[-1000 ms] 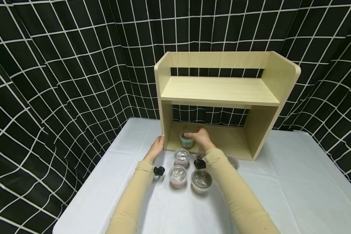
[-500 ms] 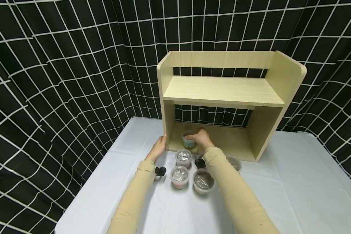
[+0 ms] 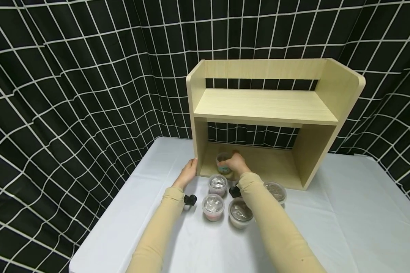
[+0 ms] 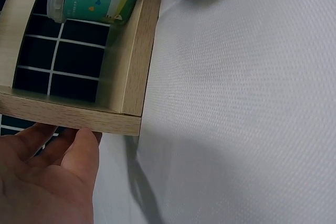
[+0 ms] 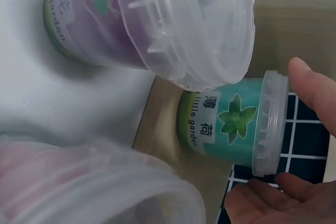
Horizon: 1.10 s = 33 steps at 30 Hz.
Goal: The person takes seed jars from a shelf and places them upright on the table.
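Note:
A teal lidded plastic tub (image 5: 231, 119), labelled "little garden" with a green leaf picture, stands upright on the lower floor of a wooden shelf unit (image 3: 264, 106), near its left side panel. My right hand (image 3: 237, 163) is at the tub's lid. In the right wrist view the thumb lies on one side of the lid, slightly apart from it, and the other fingers on the opposite side, close to the rim. My left hand (image 3: 187, 173) rests against the outside of the left panel near its bottom front corner, as the left wrist view also shows.
Several clear-lidded tubs stand on the white-covered table (image 3: 348, 212) before the unit: one near the floor edge (image 3: 218, 184), another tub (image 3: 213, 207) nearer me, a wider tub (image 3: 240, 213), and a tub (image 3: 276, 192) beyond my right forearm. A black gridded curtain (image 3: 89, 76) surrounds the table.
My right thumb has come down from the top of the teal tub's lid towards its front. The tub and my left hand keep their places while the view shifts slightly.

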Tool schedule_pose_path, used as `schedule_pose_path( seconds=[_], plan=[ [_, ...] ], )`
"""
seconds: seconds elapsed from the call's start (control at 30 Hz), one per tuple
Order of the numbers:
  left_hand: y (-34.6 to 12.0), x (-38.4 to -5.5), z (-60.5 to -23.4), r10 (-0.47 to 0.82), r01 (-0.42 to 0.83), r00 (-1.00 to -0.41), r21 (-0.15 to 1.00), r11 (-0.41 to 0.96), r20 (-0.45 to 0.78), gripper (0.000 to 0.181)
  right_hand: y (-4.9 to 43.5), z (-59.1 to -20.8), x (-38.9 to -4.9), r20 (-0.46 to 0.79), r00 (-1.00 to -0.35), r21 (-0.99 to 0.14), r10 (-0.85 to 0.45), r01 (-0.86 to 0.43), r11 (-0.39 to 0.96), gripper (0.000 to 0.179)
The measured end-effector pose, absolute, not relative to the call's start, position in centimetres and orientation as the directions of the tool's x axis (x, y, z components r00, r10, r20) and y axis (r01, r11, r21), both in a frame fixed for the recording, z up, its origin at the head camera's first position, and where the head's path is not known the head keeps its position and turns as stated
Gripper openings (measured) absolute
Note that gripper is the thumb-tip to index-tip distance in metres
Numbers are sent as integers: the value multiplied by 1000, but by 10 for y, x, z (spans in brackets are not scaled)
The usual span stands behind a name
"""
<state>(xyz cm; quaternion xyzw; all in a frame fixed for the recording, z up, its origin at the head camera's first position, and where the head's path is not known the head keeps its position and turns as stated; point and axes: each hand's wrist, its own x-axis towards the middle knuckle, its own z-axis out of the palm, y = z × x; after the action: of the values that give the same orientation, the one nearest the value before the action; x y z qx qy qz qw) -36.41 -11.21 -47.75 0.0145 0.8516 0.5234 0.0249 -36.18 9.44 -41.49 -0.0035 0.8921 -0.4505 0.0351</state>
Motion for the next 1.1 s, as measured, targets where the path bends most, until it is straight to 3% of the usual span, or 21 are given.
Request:
schedule_pose_path(
  seconds=[0.5,0.93,1.1],
  plan=[
    [-112,-363,-475,67,2,-997,893,450,-31,68,95,-422,-366,-96,-993,-807,-64,40,589,90],
    [-112,-362,-480,66,14,-998,892,451,-17,67,94,-428,-367,-63,-995,-805,-75,6,593,73],
    [-112,-362,-480,65,13,-998,891,453,-19,68,93,-429,-366,-52,-998,-860,-44,23,510,72]
  ],
)
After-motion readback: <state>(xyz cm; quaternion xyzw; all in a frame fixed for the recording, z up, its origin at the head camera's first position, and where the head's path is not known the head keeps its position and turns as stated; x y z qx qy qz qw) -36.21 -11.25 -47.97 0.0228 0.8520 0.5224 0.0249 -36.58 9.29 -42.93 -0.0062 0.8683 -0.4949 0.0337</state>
